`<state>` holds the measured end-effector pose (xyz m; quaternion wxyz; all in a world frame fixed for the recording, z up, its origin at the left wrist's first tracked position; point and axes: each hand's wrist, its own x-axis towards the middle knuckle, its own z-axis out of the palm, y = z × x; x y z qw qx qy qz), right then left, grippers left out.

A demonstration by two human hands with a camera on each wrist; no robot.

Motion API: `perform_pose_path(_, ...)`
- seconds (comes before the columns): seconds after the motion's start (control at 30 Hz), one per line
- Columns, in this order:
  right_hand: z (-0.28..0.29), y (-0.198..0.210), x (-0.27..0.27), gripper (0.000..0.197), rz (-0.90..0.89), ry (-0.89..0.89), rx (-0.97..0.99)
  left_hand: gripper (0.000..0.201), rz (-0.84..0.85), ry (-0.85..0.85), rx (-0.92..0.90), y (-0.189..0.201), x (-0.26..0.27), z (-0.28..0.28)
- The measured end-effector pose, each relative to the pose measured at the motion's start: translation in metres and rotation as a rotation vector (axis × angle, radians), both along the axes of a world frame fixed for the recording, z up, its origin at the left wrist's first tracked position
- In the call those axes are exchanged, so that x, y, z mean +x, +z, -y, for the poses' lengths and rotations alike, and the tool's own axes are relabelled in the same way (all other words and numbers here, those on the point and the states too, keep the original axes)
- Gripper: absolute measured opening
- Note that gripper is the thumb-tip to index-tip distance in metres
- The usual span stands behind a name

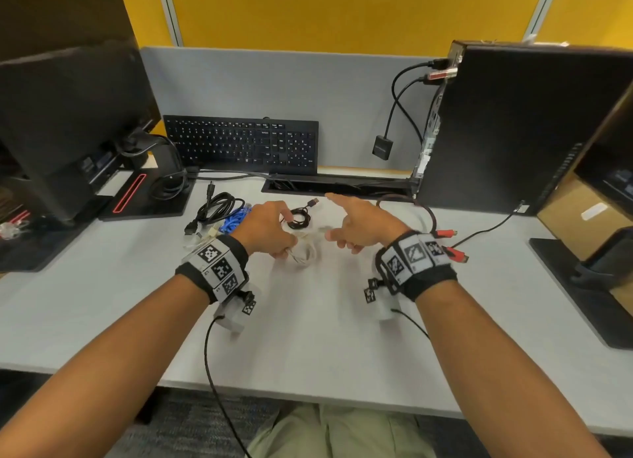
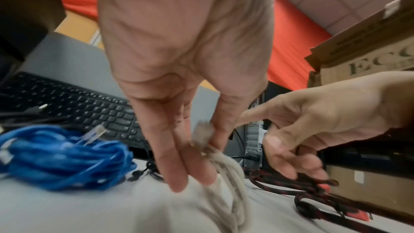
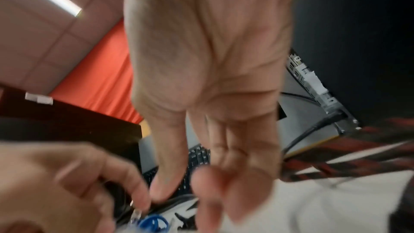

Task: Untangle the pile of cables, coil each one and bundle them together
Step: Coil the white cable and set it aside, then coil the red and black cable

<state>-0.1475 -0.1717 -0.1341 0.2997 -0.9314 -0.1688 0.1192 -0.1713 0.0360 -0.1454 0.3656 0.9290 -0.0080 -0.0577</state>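
A: Where does the white cable point(image 1: 303, 252) lie?
B: Mid-desk point(image 1: 308, 337), pinched in the left hand point(image 1: 265, 229), with the blue coil point(image 1: 234, 221) just to its left.
A: And the right hand point(image 1: 359, 223)?
B: Fingers loosely spread, holding nothing, beside the red-black braided cable point(image 2: 313, 199) at right.

White cable point(image 1: 303, 252) coiled beside blue coil point(image 1: 236, 219) on desk.

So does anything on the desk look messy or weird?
Yes. The braided red-and-black cable sprawls loose beside the right hand, not yet coiled like the blue cable. The black keyboard stands propped against the grey partition rather than lying flat. Nothing looks spilled or broken.
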Motion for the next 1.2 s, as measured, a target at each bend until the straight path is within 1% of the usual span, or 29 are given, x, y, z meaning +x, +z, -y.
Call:
perform_pose_path(0.03, 0.001, 0.004, 0.000, 0.083, -0.093, 0.012, -0.065, 0.025, -0.043, 0.038, -0.007, -0.002, -0.001, -0.002)
perform_pose_path(0.07, 0.002, 0.006, 0.001, 0.085, -0.130, 0.010, -0.088, 0.020, -0.069, 0.063, 0.004, -0.005, -0.002, -0.004)
perform_pose_path(0.13, 0.010, 0.011, 0.006, 0.073, -0.120, -0.047, -0.074, 0.014, -0.089, 0.071, 0.116, -0.007, -0.003, -0.010)
perform_pose_path(0.17, 0.016, 0.013, 0.008, 0.065, -0.099, -0.076, -0.075, 0.017, -0.081, 0.068, 0.195, -0.007, -0.003, -0.013)
perform_pose_path(0.23, 0.031, 0.015, 0.012, 0.050, -0.074, -0.132, -0.101, 0.029, -0.041, 0.078, 0.349, -0.008, 0.000, -0.023)
perform_pose_path(0.3, 0.050, 0.018, 0.015, 0.039, -0.064, -0.209, -0.093, 0.034, 0.073, 0.079, 0.493, -0.004, 0.002, -0.031)
perform_pose_path(0.33, 0.058, 0.019, 0.016, 0.035, -0.047, -0.242, -0.099, 0.033, 0.160, 0.033, 0.521, -0.002, 0.003, -0.033)
perform_pose_path(0.37, 0.066, 0.019, 0.018, 0.032, -0.013, -0.263, -0.129, 0.031, 0.235, -0.062, 0.493, -0.003, 0.003, -0.034)
perform_pose_path(0.4, 0.071, 0.019, 0.019, 0.031, 0.034, -0.275, -0.173, 0.028, 0.271, -0.183, 0.428, -0.004, 0.001, -0.032)
perform_pose_path(0.43, 0.075, 0.019, 0.019, 0.031, 0.081, -0.284, -0.215, 0.026, 0.255, -0.296, 0.368, -0.005, -0.003, -0.028)
perform_pose_path(0.47, 0.079, 0.019, 0.018, 0.032, 0.116, -0.295, -0.248, 0.024, 0.212, -0.385, 0.360, -0.010, -0.007, -0.023)
perform_pose_path(0.5, 0.080, 0.017, 0.017, 0.032, 0.135, -0.295, -0.277, 0.021, 0.174, -0.433, 0.403, -0.014, -0.009, -0.019)
perform_pose_path(0.53, 0.082, 0.015, 0.016, 0.032, 0.138, -0.278, -0.313, 0.018, 0.161, -0.444, 0.466, -0.019, -0.009, -0.015)
perform_pose_path(0.57, 0.082, 0.011, 0.015, 0.032, 0.127, -0.245, -0.358, 0.014, 0.168, -0.421, 0.517, -0.021, -0.008, -0.013)
perform_pose_path(0.63, 0.082, 0.005, 0.014, 0.031, 0.100, -0.171, -0.426, 0.009, 0.170, -0.339, 0.585, -0.018, -0.003, -0.008)
perform_pose_path(0.67, 0.081, 0.002, 0.013, 0.030, 0.091, -0.134, -0.429, 0.009, 0.162, -0.316, 0.627, -0.016, -0.001, -0.004)
perform_pose_path(0.73, 0.078, 0.000, 0.009, 0.032, 0.074, -0.063, -0.394, 0.010, 0.156, -0.322, 0.684, -0.011, 0.002, 0.008)
perform_pose_path(0.8, 0.073, 0.000, 0.004, 0.031, 0.059, -0.008, -0.335, 0.016, 0.184, -0.359, 0.657, -0.008, 0.005, 0.025)
perform_pose_path(0.87, 0.069, 0.001, 0.000, 0.034, 0.002, 0.063, -0.282, 0.025, 0.222, -0.382, 0.575, -0.003, 0.010, 0.042)
perform_pose_path(0.93, 0.070, 0.005, -0.004, 0.039, -0.069, 0.166, -0.258, 0.027, 0.249, -0.404, 0.460, 0.003, 0.016, 0.058)
perform_pose_path(0.97, 0.072, 0.007, -0.005, 0.037, -0.085, 0.199, -0.238, 0.026, 0.251, -0.424, 0.407, 0.006, 0.018, 0.065)
perform_pose_path(1.0, 0.074, 0.009, -0.005, 0.033, -0.064, 0.204, -0.205, 0.026, 0.235, -0.449, 0.380, 0.008, 0.019, 0.071)
perform_pose_path(1.03, 0.078, 0.011, -0.004, 0.026, -0.001, 0.163, -0.157, 0.027, 0.200, -0.485, 0.394, 0.009, 0.020, 0.076)
perform_pose_path(1.07, 0.083, 0.012, -0.003, 0.019, 0.093, 0.072, -0.105, 0.028, 0.148, -0.529, 0.445, 0.010, 0.020, 0.080)
perform_pose_path(1.13, 0.098, 0.011, 0.005, 0.011, 0.289, -0.190, -0.058, 0.027, 0.041, -0.607, 0.577, 0.006, 0.019, 0.086)
perform_pose_path(1.17, 0.106, 0.009, 0.009, 0.014, 0.324, -0.296, -0.080, 0.025, 0.005, -0.620, 0.614, 0.004, 0.019, 0.088)
perform_pose_path(1.2, 0.113, 0.006, 0.012, 0.022, 0.299, -0.361, -0.130, 0.026, -0.009, -0.618, 0.639, 0.002, 0.019, 0.089)
